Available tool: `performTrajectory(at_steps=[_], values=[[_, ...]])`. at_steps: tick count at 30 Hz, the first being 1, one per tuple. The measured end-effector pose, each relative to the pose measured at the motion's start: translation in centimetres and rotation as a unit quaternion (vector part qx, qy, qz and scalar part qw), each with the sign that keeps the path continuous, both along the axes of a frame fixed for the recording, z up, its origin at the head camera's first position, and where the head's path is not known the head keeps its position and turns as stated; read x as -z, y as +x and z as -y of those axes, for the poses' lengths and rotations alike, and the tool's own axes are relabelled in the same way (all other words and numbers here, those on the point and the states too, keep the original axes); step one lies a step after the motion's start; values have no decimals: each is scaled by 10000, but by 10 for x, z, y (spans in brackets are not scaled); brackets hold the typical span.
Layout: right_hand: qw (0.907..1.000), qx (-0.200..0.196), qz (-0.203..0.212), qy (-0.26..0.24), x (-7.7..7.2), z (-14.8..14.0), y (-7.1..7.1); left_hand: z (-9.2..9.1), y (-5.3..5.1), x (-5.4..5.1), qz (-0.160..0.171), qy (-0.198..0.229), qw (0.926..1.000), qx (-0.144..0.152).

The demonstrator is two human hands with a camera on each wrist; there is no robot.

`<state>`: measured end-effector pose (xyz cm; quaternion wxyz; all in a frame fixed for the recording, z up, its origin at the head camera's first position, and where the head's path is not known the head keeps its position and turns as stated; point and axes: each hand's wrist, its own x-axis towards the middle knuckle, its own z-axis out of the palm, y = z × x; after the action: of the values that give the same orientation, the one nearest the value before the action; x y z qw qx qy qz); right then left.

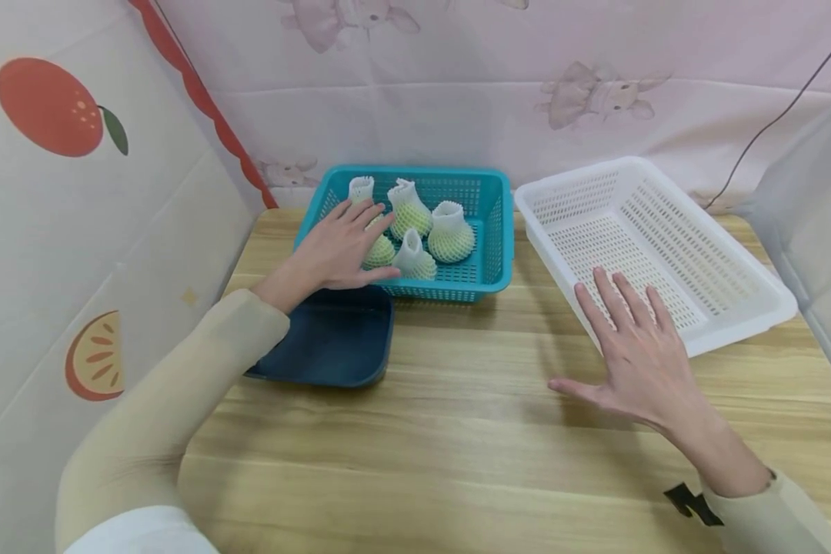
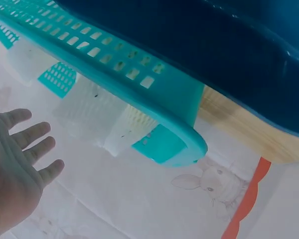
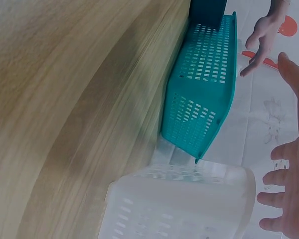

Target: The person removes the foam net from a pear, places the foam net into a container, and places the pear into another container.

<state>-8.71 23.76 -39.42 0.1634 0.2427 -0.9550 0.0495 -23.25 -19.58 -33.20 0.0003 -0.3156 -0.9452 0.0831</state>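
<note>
My left hand (image 1: 346, 245) hovers with spread fingers over the left side of a teal plastic basket (image 1: 493, 231). Inside that basket stand several round, pale green fruits in white foam nets (image 1: 452, 233); the hand partly hides the leftmost ones. In the left wrist view the left hand (image 2: 17, 164) is apart from the nets, holding nothing. My right hand (image 1: 640, 362), fingers straight and spread, is above the near left edge of a white plastic basket (image 1: 741, 323). Nothing lies in the white basket. The right wrist view shows the right hand (image 3: 294, 174) clear of its rim.
A dark blue tray (image 1: 332, 342) sits in front of the teal basket, under the left forearm. Wooden tabletop (image 1: 457, 431) spreads across the front. Printed cloth (image 1: 443, 100) hangs behind and at the left. A black mark (image 1: 692, 504) is near the right sleeve.
</note>
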Motion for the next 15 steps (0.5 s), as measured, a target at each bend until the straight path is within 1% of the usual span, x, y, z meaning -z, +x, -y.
performTrajectory(at_steps=[8, 15], values=[[10000, -37, -53, -14, 0, 0, -1, -9, -15, 2, 118, -303, 9994, 82], [10000, -44, -29, 44, -1, 1, -2, -17, -25, 6, 316, -860, 9958, 23]])
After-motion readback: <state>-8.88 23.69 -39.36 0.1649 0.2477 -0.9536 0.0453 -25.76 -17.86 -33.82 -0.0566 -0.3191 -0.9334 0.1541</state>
